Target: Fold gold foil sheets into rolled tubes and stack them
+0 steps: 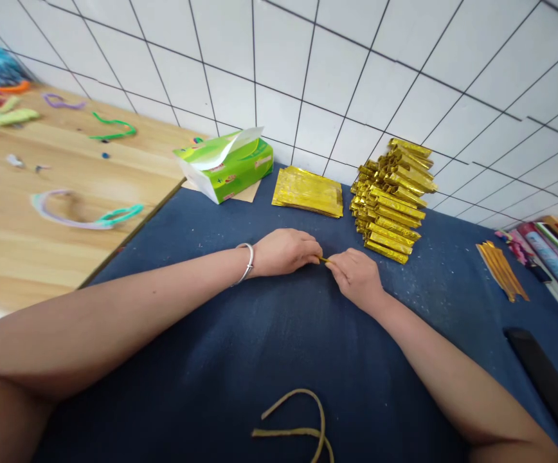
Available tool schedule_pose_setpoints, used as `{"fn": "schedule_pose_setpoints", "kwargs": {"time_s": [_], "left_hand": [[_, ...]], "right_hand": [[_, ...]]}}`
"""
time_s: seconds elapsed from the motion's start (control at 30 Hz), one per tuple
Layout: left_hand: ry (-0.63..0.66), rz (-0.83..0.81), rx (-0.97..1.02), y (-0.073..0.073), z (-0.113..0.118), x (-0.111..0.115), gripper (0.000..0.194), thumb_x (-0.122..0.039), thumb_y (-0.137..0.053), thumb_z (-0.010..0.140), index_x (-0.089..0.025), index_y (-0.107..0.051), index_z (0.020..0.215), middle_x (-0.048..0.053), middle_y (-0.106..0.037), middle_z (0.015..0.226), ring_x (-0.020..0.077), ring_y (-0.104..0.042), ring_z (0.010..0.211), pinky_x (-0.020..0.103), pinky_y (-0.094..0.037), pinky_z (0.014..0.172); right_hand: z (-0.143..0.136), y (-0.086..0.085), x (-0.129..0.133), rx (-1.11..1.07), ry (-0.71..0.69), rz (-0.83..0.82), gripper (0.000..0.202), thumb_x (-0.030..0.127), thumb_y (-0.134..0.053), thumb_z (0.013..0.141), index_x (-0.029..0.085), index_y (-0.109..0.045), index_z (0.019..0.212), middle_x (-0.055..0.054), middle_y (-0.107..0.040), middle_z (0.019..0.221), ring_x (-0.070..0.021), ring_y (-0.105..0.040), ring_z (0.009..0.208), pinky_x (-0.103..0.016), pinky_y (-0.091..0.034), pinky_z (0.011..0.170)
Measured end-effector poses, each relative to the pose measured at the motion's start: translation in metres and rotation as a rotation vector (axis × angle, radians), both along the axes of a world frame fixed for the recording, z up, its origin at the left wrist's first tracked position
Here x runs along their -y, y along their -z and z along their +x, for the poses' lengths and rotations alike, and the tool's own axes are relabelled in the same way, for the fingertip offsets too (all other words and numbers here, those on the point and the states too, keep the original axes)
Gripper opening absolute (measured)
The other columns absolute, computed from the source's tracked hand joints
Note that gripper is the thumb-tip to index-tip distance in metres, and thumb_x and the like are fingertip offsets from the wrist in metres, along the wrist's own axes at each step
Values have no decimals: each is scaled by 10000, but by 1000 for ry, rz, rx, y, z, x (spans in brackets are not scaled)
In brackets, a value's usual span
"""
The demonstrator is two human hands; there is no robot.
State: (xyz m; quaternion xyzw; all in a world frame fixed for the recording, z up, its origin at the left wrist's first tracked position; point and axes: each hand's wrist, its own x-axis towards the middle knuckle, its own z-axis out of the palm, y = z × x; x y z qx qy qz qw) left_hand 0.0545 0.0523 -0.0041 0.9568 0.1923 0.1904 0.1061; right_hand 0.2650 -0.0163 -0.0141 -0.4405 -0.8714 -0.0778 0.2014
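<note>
My left hand point(287, 252), with a silver bangle point(246, 263) on its wrist, is closed with its fingers pinching one end of a thin gold foil strip point(324, 260). The other end is pinched by my right hand point(355, 275), and only a short piece shows between the two hands. Just beyond them lies a flat stack of gold foil sheets point(308, 191). To its right rises a pile of folded gold foil strips point(392, 202). Most of the held strip is hidden by my fingers.
A green tissue pack point(243, 168) stands by the tiled wall point(279, 77). A tan cord point(298, 432) lies at the front of the dark blue cloth point(202, 360). Orange-gold strips point(502, 270), books point(556, 257) and a black bar point(544, 376) sit right; craft bits cover the wooden table point(13, 238).
</note>
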Motion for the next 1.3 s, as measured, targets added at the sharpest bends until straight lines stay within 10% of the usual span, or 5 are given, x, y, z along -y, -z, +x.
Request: {"fn": "schedule_pose_setpoints", "kwargs": {"time_s": [1.3], "left_hand": [[-41,9,51,2,-4,-1,205,-281,-436,897,-185,-618,902,12,-641,831,126,-594,794,223,-422,721]], "right_hand": [[-1,-7,2,-228,13,-73,148,272,-483,890,201,-608,852,-20,-631,756,-145,-534,715,-283,-418,694]]}}
